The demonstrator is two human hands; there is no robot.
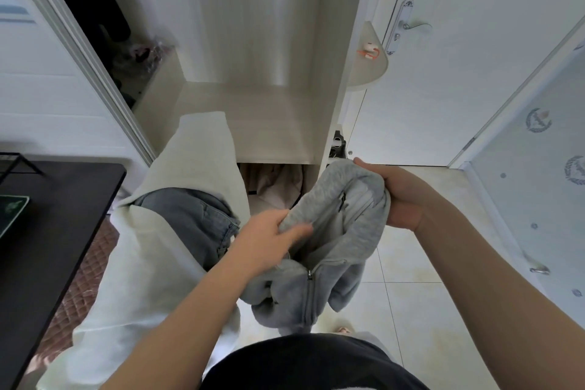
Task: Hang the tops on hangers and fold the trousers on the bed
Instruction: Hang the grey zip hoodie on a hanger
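Observation:
A grey fleece zip-up top point(335, 241) hangs bunched between my hands in front of the open wardrobe. My right hand point(399, 196) grips its upper edge from the right, fingers curled over the fabric. My left hand point(272, 234) pinches the fleece at its left side. Grey jeans point(196, 225) lie on a white cloth-covered surface point(152, 263) to the left, partly wrapped by the white cloth. No hanger is visible.
The white wardrobe has a bare shelf point(253, 123) and pale fabric point(275, 180) stuffed in the compartment below. A black desk point(47, 231) stands at the left. A white door with a handle point(414, 25) is at the right, above a tiled floor point(427, 310).

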